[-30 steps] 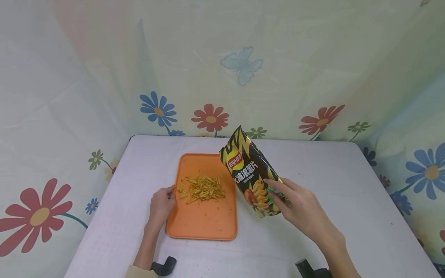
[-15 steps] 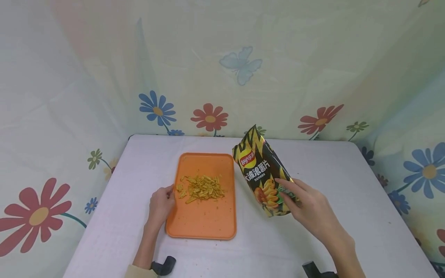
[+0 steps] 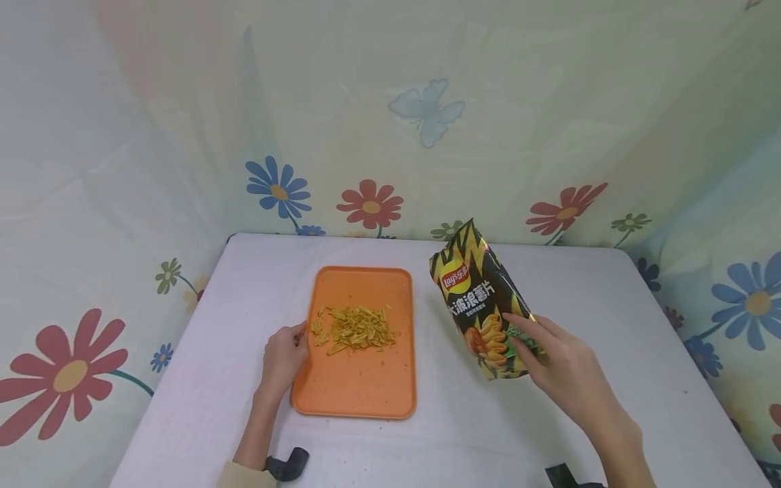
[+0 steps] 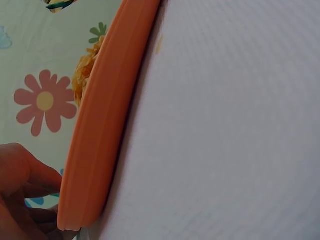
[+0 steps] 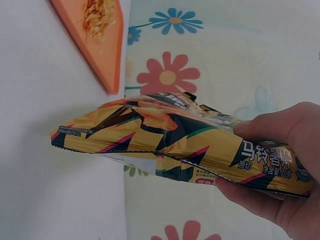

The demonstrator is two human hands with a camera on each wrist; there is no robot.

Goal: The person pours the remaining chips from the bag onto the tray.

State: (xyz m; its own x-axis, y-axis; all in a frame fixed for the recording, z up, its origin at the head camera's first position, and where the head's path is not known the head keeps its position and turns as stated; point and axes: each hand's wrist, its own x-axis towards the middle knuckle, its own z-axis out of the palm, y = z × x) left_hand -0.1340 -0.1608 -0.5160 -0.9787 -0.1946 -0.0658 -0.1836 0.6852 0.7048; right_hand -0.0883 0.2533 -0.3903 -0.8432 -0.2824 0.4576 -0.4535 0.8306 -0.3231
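My right hand (image 3: pixel 567 366) grips a black and yellow chip bag (image 3: pixel 482 305) by its lower right corner, thumb on one face and fingers on the other in the right wrist view. The bag (image 5: pixel 165 135) tilts with its top to the upper left, held to the right of an orange tray (image 3: pixel 354 396). A heap of yellow potato chip pieces (image 3: pixel 360 329) lies in the middle of the tray. At the tray's left rim, my left hand (image 3: pixel 283 359) holds the edge with curled fingers; the left wrist view shows its fingertips at the tray's side wall (image 4: pixel 100 135).
A white-covered table (image 3: pixel 610 325) carries the tray, with small crumbs scattered about on its cloth. Behind it hangs a flower-printed curtain (image 3: pixel 518 135). Black wrist mounts show at both forearms, the left one (image 3: pixel 288 465) low over the cloth.
My right hand has carried the chip bag to the right, from over the tray's right edge to beyond it. The left hand and the tray have stayed in place.
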